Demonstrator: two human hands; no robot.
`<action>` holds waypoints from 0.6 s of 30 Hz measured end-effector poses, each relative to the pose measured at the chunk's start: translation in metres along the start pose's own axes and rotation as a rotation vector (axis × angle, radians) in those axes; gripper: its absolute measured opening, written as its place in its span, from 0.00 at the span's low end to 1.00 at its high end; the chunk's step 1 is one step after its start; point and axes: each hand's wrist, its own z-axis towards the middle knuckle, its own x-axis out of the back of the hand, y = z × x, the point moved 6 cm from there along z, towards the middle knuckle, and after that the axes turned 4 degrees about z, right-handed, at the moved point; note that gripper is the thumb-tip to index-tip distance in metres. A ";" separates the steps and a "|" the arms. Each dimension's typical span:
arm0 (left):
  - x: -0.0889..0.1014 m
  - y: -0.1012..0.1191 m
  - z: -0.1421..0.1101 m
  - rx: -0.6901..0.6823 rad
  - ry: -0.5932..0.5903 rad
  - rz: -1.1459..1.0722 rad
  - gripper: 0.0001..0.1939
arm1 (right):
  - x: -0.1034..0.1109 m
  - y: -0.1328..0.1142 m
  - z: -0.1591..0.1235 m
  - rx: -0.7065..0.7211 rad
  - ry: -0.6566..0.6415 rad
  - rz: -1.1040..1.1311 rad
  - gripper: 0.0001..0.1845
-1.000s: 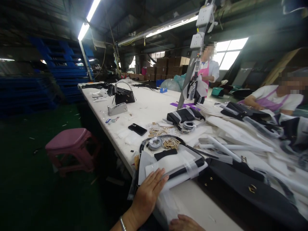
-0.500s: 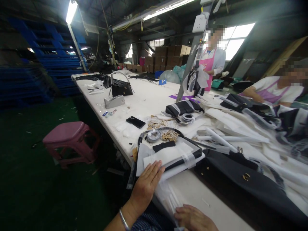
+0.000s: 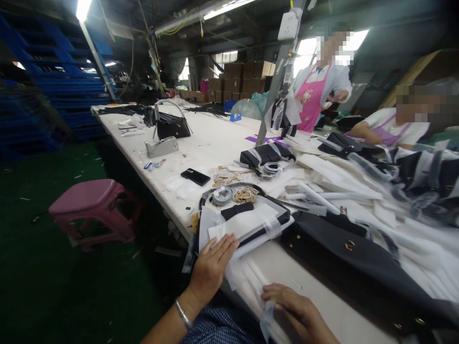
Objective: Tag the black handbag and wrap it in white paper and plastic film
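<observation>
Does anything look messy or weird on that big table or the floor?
Yes: to the right of the wrapped bag under the left hand, white sheets lie in a jumbled heap, and scraps litter the green floor. That looks untidy; I see no clear damage.

Wht sheet [image 3: 247,224], blk bag [image 3: 328,248].

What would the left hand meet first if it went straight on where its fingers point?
The left hand would slide over the white sheet and probably meet the black strip first; depth is unclear.
</observation>
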 end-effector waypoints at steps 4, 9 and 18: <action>0.002 -0.002 0.001 0.001 -0.053 -0.052 0.37 | 0.005 -0.006 0.000 -0.083 -0.027 0.042 0.14; 0.003 0.000 0.004 -0.011 -0.026 -0.014 0.33 | 0.019 -0.015 -0.020 -0.130 0.158 -0.189 0.19; -0.005 0.004 0.004 -0.003 0.023 0.028 0.34 | -0.017 -0.039 -0.049 0.094 0.319 -0.651 0.32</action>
